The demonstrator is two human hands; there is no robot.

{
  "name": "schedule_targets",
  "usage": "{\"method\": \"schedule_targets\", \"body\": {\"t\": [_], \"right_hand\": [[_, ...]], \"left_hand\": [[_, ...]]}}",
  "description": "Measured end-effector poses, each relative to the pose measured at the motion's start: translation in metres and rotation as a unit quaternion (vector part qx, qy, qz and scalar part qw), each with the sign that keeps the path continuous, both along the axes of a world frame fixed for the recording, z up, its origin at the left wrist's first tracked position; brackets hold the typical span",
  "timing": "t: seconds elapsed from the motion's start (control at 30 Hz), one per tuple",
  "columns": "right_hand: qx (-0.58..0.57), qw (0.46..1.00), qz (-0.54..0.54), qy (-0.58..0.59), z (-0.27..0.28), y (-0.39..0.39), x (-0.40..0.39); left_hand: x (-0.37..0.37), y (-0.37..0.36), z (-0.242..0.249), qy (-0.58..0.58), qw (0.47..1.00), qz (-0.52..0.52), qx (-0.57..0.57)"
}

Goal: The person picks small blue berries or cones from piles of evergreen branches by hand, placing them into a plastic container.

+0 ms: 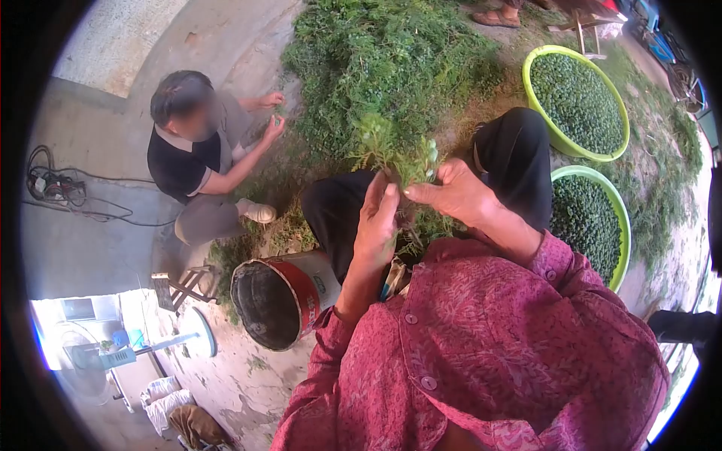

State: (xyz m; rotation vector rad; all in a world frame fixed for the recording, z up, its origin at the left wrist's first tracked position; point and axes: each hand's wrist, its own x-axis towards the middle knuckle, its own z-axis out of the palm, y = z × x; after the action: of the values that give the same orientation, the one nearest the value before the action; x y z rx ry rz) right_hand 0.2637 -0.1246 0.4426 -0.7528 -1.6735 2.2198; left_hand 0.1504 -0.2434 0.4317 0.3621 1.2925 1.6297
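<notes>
A leafy green sprig (387, 146) stands up between my two hands in front of my lap. My left hand (376, 222) is closed around its lower stems. On the right side of the sprig, my right hand (455, 195) pinches at the leaves and small pale green pods with thumb and fingers. Behind the sprig lies a large heap of cut green plants (376, 60). Two yellow-green basins, one at the upper right (532, 98) and one below it (621, 218), hold many small green pods. My palms are partly hidden.
A red and white bucket (304, 289) lies tilted beside my left leg. A co-worker (188, 150) sits at the left, hands raised. Near them are a wooden stool (179, 289), cables (56, 184) and a standing fan (113, 357). Another person's foot (496, 18) shows at the top.
</notes>
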Motion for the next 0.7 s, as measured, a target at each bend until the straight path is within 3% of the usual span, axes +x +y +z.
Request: {"method": "schedule_targets", "body": {"t": [0.03,0.1,0.17,0.23,0.43,0.5,0.57,0.7], "right_hand": [[0.0,1.0,-0.002,0.001,-0.004,0.001,0.0],[0.017,0.998,-0.042,0.035,-0.013,0.001,-0.004],[0.016,0.999,-0.04,0.024,-0.005,-0.001,-0.003],[0.015,0.999,-0.037,0.013,-0.003,-0.002,-0.003],[-0.025,0.999,0.008,-0.041,-0.006,0.005,0.003],[-0.196,0.971,0.037,0.132,-0.012,0.015,0.01],[-0.219,0.964,-0.019,0.149,-0.018,0.026,0.014],[-0.148,0.978,-0.053,0.137,-0.015,0.028,0.01]], "left_hand": [[0.002,-0.002,-0.001,0.001,1.0,-0.002,0.0],[0.005,-0.006,-0.004,0.069,0.99,-0.06,0.103],[0.009,-0.006,-0.002,0.13,0.987,-0.083,0.053],[0.011,-0.005,-0.013,0.185,0.982,-0.031,0.035],[0.007,-0.014,-0.008,0.191,0.979,-0.069,0.014],[0.002,-0.016,-0.005,0.219,0.973,-0.078,0.008],[-0.003,-0.018,-0.003,0.217,0.972,-0.085,0.01],[-0.005,-0.02,0.0,0.19,0.975,-0.115,0.011]]}}
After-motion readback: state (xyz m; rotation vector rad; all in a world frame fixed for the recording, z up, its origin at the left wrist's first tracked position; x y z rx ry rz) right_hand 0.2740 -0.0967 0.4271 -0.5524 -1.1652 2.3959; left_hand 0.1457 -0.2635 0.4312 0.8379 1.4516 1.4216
